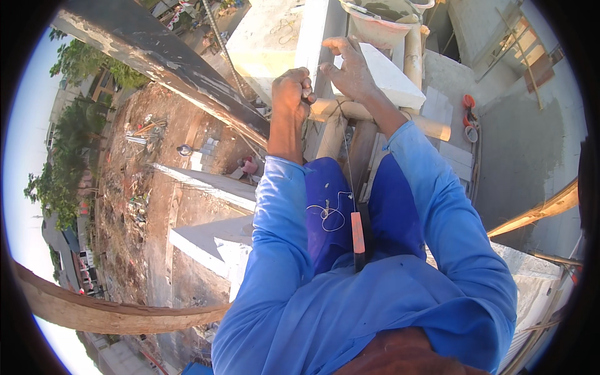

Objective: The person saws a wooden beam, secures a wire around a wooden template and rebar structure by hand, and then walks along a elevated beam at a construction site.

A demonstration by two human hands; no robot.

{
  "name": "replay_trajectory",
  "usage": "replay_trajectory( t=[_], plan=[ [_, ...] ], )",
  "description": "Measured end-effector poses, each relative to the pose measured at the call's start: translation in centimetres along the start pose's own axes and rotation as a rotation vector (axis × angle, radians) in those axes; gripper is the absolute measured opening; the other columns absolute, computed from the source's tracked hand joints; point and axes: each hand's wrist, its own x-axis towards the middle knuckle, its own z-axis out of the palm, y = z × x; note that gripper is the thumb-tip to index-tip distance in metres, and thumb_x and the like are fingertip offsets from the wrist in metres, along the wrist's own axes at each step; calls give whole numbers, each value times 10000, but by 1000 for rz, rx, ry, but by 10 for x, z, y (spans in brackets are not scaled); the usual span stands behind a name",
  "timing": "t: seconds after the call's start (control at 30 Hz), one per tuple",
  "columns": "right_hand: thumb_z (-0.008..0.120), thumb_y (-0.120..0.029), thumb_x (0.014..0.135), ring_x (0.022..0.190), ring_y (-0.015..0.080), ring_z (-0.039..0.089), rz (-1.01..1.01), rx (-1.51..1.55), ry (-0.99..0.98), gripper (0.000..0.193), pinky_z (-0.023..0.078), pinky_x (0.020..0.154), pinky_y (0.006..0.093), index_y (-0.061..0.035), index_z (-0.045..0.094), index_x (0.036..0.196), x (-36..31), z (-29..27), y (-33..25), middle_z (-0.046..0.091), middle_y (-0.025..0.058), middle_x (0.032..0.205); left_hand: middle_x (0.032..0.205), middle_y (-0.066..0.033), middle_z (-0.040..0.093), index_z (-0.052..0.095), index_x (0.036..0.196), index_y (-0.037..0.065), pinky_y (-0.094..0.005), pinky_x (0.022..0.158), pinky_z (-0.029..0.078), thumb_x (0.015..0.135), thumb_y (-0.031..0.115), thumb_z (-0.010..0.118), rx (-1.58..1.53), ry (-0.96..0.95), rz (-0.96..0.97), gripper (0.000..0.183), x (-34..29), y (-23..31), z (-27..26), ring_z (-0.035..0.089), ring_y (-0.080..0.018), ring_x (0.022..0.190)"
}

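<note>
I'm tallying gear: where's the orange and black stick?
Head view, right of centre: the orange and black stick shows between the blue trouser legs, right of the loose pale string.

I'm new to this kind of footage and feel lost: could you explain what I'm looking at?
Of course. There is no machine here: these are a person's own bare hands. The single picture comes from a wide camera worn on the head, looking down, so straight edges bend near the rim.

The left hand is curled into a fist; whether anything thin is inside, I can't tell. The right hand has thumb and fingers apart, with nothing clearly held.

Near the right hand are a white block, bamboo poles and a pinkish tub. Closer to the body are a loosely looped string and a pink-and-black item.
</note>
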Motion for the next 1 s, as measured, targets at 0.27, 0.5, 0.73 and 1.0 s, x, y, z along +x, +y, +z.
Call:
replay_trajectory(
  t=[0.27,0.5,0.73,1.0],
  plan=[
    [614,-172,866,783,92,518,820,686,-122,174,415,696,255,-19,647,944,-29,20,-10,595,6,818,584,2,424,519,827,48,-265,469,352,851,90,508,-36,-76,-7,50,1,-10,0,385,-104,476],
    [612,-157,866,772,83,508,776,826,40,144,403,683,240,-24,650,909,-22,30,-19,584,-1,809,581,4,417,530,823,48,-267,466,344,842,89,523,57,-30,35,45,-5,-12,8,378,-107,476],
    [594,-89,855,788,85,477,670,922,-54,55,392,757,243,-36,591,841,-27,26,-6,558,-3,837,560,16,408,562,785,54,-267,462,316,826,101,552,-22,-42,-56,63,5,-15,6,327,-101,465],
    [564,-99,874,822,81,448,545,771,-64,47,356,780,241,-58,582,862,-31,9,5,548,-9,853,578,-41,512,597,773,12,-275,399,353,765,83,574,62,-89,-43,75,27,-25,12,446,-117,452]
  ],
)
